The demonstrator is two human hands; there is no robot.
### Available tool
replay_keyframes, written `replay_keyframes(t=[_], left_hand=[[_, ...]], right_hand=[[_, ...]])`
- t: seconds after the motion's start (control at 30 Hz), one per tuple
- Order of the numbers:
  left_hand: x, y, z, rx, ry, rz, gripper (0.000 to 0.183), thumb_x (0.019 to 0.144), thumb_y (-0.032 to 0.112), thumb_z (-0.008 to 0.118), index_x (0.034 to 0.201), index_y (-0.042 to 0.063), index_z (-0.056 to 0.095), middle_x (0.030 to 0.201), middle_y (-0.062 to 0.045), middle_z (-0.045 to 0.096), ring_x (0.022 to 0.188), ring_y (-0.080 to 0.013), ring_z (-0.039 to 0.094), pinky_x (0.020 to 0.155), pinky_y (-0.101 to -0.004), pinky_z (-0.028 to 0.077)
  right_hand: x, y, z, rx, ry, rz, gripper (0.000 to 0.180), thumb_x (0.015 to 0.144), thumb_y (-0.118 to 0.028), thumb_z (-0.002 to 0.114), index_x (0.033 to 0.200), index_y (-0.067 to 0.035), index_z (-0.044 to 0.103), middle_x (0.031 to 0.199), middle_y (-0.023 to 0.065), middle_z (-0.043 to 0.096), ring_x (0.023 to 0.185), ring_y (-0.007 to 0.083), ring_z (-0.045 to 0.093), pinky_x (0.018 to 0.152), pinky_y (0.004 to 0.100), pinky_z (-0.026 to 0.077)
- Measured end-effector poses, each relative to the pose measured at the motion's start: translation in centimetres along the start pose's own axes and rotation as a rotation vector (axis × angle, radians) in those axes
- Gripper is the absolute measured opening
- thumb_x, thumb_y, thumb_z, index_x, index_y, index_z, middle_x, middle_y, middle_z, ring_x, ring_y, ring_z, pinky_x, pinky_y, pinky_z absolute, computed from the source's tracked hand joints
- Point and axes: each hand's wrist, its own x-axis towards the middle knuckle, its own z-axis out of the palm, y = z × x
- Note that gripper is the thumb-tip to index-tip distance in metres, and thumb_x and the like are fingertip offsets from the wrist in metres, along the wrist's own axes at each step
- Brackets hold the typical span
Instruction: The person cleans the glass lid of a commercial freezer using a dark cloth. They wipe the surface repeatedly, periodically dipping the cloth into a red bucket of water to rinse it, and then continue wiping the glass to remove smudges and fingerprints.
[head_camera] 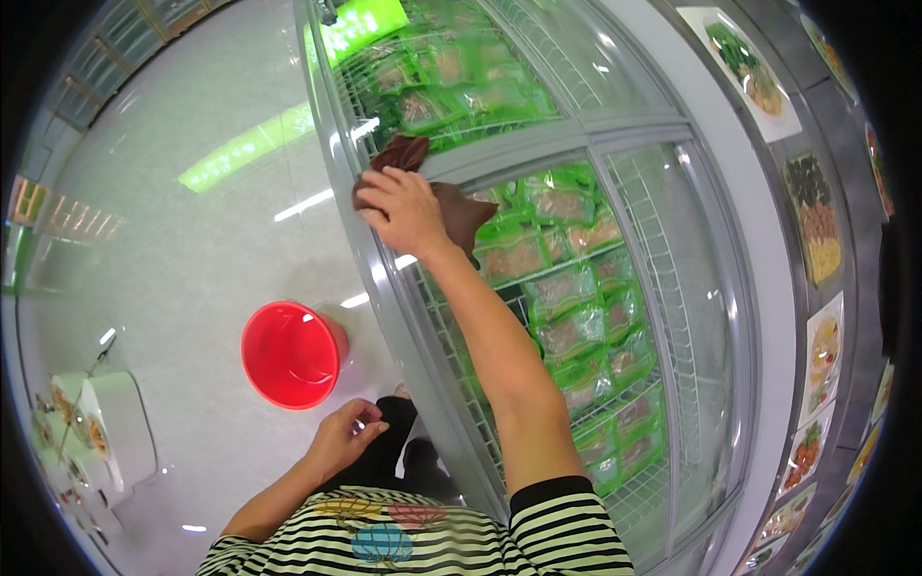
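Observation:
My right hand [402,209] presses a brown cloth [461,216] on the front edge of a glass-topped display freezer [504,162], where a grey crossbar meets the rim. Folds of the cloth stick out on both sides of the fingers. My left hand [353,434] hangs in front of my body with its fingers loosely curled and nothing in it. Under the glass, green-and-clear packs of food [569,284] lie in white wire baskets. A red plastic bucket [292,356] stands on the floor to the left of the freezer.
The pale, shiny floor [216,252] shows reflections of lights. A white stand [119,425] with food pictures is at the lower left. Along the right runs a ledge with food pictures [753,72]. Glass-fronted cabinets [108,57] stand at the upper left.

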Motion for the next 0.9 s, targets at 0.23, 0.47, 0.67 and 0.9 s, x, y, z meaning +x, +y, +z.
replay_keyframes(t=[0.23, 0.47, 0.67, 0.9], left_hand=[[-1.4, 1.1, 2.1, 0.034, -0.046, 0.016, 0.018, 0.085, 0.012, 0.068, 0.095, 0.0, 0.058, 0.085, -0.006, 0.062, 0.077, -0.0143, 0.059, 0.069, -0.0276, 0.047], [-4.3, 1.2, 4.5, 0.041, -0.052, 0.06, 0.017, 0.085, 0.012, 0.067, 0.094, 0.0, 0.058, 0.082, -0.006, 0.062, 0.075, -0.0145, 0.059, 0.068, -0.0276, 0.047], [-6.9, 1.2, 7.8, 0.092, -0.104, 0.149, 0.019, 0.085, 0.014, 0.068, 0.094, 0.001, 0.058, 0.081, -0.006, 0.061, 0.074, -0.0139, 0.059, 0.066, -0.0277, 0.047], [-9.7, 1.4, 11.3, 0.13, -0.189, 0.203, 0.021, 0.084, 0.017, 0.07, 0.094, 0.002, 0.058, 0.076, -0.006, 0.059, 0.069, -0.0134, 0.057, 0.064, -0.0281, 0.047]], right_hand=[[-8.2, -5.8, -0.8, -0.088, -0.115, -0.043, 0.038, 0.075, -0.024, 0.066, 0.111, -0.013, 0.061, 0.132, 0.0044, 0.05, 0.125, 0.0289, 0.042, 0.104, 0.047, 0.032], [-19.9, -10.1, -7.8, -0.026, -0.321, -0.076, 0.04, 0.074, -0.016, 0.067, 0.113, -0.015, 0.059, 0.13, 0.0016, 0.052, 0.126, 0.0237, 0.043, 0.107, 0.0452, 0.03], [-30.1, -13.1, -15.3, 0.072, -0.362, 0.075, 0.027, 0.07, -0.001, 0.061, 0.095, -0.012, 0.065, 0.115, 0.0008, 0.061, 0.117, 0.0226, 0.05, 0.106, 0.044, 0.03], [-37.0, -15.5, -24.4, 0.725, 0.173, 0.76, 0.032, 0.073, 0.009, 0.059, 0.1, -0.006, 0.067, 0.11, 0.0054, 0.065, 0.103, 0.0192, 0.059, 0.093, 0.0326, 0.044]])
